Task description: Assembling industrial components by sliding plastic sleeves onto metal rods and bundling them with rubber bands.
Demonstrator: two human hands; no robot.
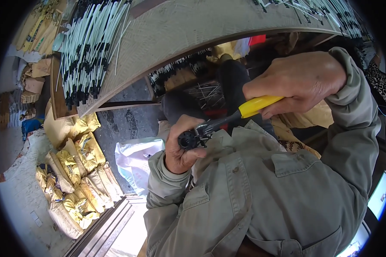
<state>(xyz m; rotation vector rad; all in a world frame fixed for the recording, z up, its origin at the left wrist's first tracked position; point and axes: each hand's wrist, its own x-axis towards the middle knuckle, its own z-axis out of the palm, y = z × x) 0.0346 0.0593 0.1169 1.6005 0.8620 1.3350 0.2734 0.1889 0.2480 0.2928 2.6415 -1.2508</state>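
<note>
The right hand (296, 81) is raised in front of the chest at the upper right, its forearm rising along the right side and bending in at the wrist, the back of the hand turned up. Its fingers and thumb are clamped on the yellow handle of a hand tool (257, 106), which slants down to the left toward the other hand. The left hand (174, 149) sits lower and closer to the body, the elbow folded and the palm cupped. It is closed around a small round black part (188, 139), thumb along the lower edge and fingers curled over the upper side. The tool's dark metal end meets this part between the two hands; the contact is small and crowded, so it is hard to say exactly what it grips there.

Both cuffs of the grey-green shirt (253, 188) sit back at the wrists. Beyond the hands runs a counter (171, 25), with a bundle of pale rods with black ends (90, 47) lying at its left end. Yellowish packages (75, 180) are stacked at the lower left, near a white bag (137, 162).
</note>
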